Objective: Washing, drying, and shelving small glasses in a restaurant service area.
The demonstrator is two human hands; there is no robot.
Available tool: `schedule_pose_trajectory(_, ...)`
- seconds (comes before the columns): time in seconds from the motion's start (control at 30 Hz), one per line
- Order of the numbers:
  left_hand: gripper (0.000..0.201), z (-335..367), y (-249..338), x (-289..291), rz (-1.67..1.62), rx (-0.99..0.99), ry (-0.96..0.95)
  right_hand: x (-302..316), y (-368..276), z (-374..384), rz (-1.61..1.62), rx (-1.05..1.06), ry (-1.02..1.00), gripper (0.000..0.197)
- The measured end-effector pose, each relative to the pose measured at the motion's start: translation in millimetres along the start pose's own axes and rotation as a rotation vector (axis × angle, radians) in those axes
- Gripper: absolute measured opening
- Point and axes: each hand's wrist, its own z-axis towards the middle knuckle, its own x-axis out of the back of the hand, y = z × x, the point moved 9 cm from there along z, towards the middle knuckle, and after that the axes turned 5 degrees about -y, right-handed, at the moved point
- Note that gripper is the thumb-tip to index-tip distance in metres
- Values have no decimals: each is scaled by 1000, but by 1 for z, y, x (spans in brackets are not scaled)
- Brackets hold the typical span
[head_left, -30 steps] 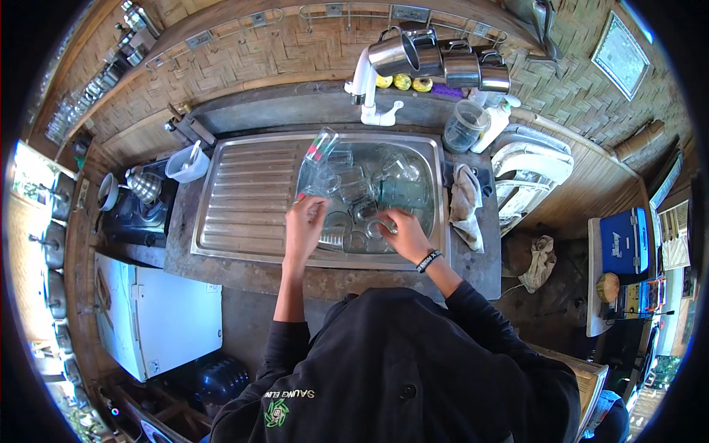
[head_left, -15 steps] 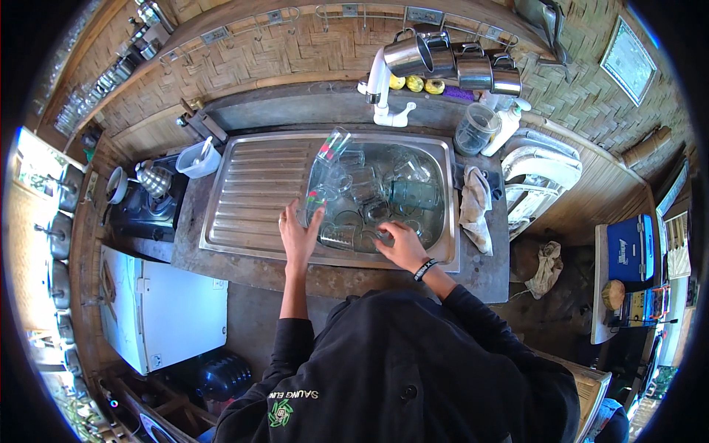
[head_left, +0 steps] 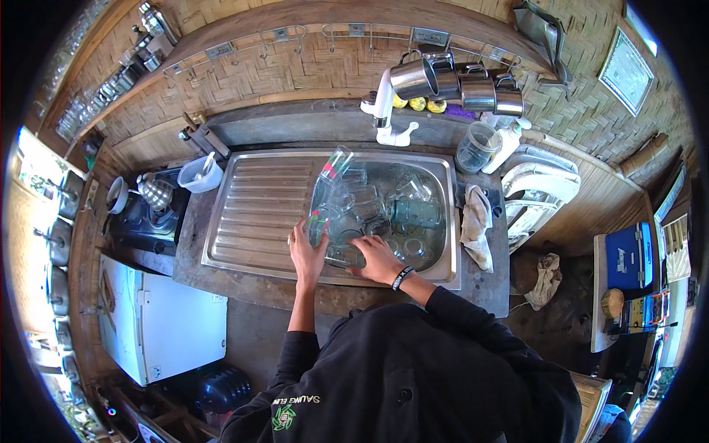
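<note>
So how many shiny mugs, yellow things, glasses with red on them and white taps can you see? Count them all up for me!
Shiny mugs: 4
Yellow things: 3
Glasses with red: 2
White tap: 1
Total: 10

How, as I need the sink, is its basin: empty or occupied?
Occupied: clear glasses and a greenish vessel crowd the basin. Its water level, I cannot tell.
</note>
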Motion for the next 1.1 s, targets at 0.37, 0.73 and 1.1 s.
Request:
schedule_pose_trajectory(0.37, 56, -3, 10, 14, -150, 60, 38, -4, 3, 1, 7, 15, -4, 71)
schedule_pose_trajectory(0.73, 52, 2, 32, -8, -275, 1, -129, 18, -2, -6, 138, 36, 125, 62)
schedule_pose_trajectory(1.1, 50, 17, 35, -24, -385, 55, -164, 73, 40, -6, 138, -41, 305, 58)
